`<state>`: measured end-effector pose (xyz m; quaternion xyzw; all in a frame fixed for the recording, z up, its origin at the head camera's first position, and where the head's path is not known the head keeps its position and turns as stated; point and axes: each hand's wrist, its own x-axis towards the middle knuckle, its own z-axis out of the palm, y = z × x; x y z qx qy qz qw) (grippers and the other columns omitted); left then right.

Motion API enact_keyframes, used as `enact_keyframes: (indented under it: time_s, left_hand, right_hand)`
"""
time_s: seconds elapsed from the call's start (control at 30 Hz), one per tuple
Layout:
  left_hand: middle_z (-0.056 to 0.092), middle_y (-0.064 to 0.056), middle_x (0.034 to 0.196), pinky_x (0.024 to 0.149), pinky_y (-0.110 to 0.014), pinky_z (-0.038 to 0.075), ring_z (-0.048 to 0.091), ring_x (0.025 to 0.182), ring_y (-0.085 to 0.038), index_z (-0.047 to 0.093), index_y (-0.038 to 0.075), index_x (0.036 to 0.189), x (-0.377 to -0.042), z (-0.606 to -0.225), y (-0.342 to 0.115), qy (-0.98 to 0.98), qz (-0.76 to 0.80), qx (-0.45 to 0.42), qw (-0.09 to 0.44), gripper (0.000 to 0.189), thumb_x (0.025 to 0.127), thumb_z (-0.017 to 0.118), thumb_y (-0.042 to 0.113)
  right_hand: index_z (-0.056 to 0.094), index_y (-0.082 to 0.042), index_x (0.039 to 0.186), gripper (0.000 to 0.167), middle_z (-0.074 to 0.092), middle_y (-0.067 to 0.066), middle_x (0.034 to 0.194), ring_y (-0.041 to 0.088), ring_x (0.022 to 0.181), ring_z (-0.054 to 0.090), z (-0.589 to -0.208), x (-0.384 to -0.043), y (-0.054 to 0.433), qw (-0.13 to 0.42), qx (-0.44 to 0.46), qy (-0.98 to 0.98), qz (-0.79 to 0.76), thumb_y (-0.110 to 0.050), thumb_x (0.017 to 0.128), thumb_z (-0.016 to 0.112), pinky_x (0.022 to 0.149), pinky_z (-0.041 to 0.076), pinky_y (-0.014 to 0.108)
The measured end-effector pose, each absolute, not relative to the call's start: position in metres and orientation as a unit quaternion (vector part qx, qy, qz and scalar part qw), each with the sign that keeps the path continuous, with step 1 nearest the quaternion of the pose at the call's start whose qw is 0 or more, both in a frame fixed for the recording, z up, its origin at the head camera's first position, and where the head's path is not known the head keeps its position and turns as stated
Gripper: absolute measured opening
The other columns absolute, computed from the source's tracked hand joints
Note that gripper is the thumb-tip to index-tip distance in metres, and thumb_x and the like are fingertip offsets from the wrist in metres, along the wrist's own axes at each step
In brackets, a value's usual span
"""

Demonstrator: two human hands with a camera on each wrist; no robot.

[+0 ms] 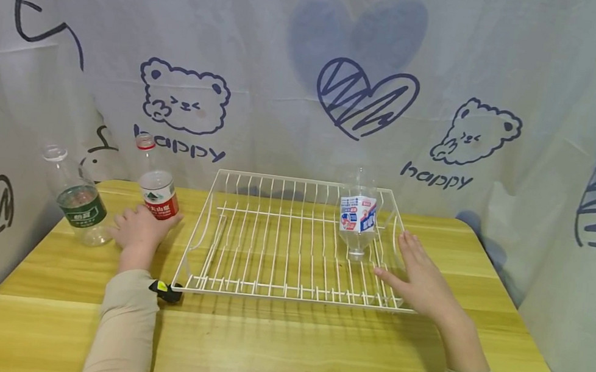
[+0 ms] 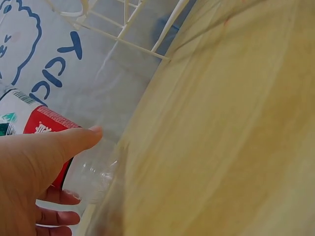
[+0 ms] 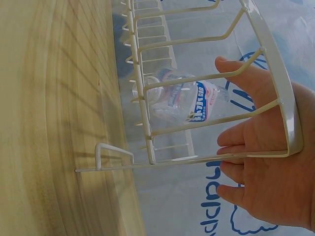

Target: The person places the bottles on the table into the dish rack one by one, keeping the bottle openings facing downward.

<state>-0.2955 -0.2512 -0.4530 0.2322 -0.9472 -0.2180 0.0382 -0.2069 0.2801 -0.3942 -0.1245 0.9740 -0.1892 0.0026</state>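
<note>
My left hand (image 1: 141,229) is around the lower part of a clear plastic bottle with a red and white label (image 1: 161,195), thumb on one side and fingers on the other. That bottle stands capless on the table's left side. Beside it, on the left, is a clear bottle with a green label (image 1: 82,207). My right hand (image 1: 425,280) is at the right end of a white wire dish rack (image 1: 258,295), fingers extended. Within the rack's right part, a bottle with a white and blue label (image 1: 358,214) stands upside down, neck between the wires.
The wooden table (image 1: 290,351) carries the rack at its middle. A pale curtain (image 1: 271,35) with drawn bears and hearts hangs behind the table and along its sides.
</note>
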Motion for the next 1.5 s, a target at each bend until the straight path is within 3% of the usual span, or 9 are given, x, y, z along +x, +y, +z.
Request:
enact_keyframes:
  time_s: [0.67,0.8,0.93,1.23,1.5]
  left_hand:
    - [0.040,-0.036,0.136,0.104,-0.072,0.016,0.030,0.128,-0.056,0.045,0.004,0.134,-0.292,-0.454,-0.259,-0.938,-0.249,0.231,0.073,0.088,0.080,0.058,0.072]
    - [0.041,-0.034,0.136,0.102,-0.071,0.020,0.032,0.127,-0.054,0.044,0.006,0.136,-0.292,-0.450,-0.259,-0.936,-0.250,0.232,0.084,0.088,0.079,0.057,0.073]
    - [0.041,-0.033,0.137,0.101,-0.068,0.025,0.033,0.127,-0.053,0.043,0.008,0.139,-0.290,-0.441,-0.259,-0.935,-0.245,0.233,0.104,0.089,0.080,0.056,0.073]
    - [0.040,-0.031,0.139,0.097,-0.064,0.024,0.032,0.126,-0.051,0.040,0.011,0.145,-0.280,-0.405,-0.253,-0.932,-0.243,0.202,0.179,0.088,0.080,0.059,0.069]
    - [0.041,-0.030,0.135,0.101,-0.065,0.020,0.032,0.124,-0.050,0.042,0.010,0.142,-0.270,-0.378,-0.246,-0.931,-0.235,0.170,0.219,0.086,0.080,0.062,0.067]
  right_hand:
    - [0.003,-0.002,0.155,0.097,0.000,0.017,0.163,0.041,0.151,0.003,-0.394,-0.207,0.279,0.002,-0.127,0.974,-0.187,-0.063,0.093,0.047,0.120,0.010,0.057]
    - [0.004,-0.002,0.155,0.097,0.000,0.017,0.163,0.041,0.151,0.003,-0.394,-0.206,0.278,0.001,-0.128,0.974,-0.189,-0.062,0.093,0.047,0.120,0.010,0.057]
    - [0.004,-0.002,0.155,0.096,0.000,0.017,0.163,0.041,0.151,0.003,-0.394,-0.205,0.278,0.003,-0.127,0.973,-0.192,-0.062,0.093,0.047,0.120,0.010,0.057]
    - [0.002,-0.003,0.155,0.097,-0.001,0.017,0.163,0.041,0.151,0.002,-0.394,-0.205,0.279,0.004,-0.123,0.973,-0.194,-0.063,0.093,0.047,0.119,0.009,0.057]
    - [0.003,-0.003,0.155,0.096,0.000,0.018,0.163,0.041,0.151,0.002,-0.392,-0.205,0.279,0.008,-0.122,0.973,-0.195,-0.063,0.094,0.047,0.119,0.009,0.058]
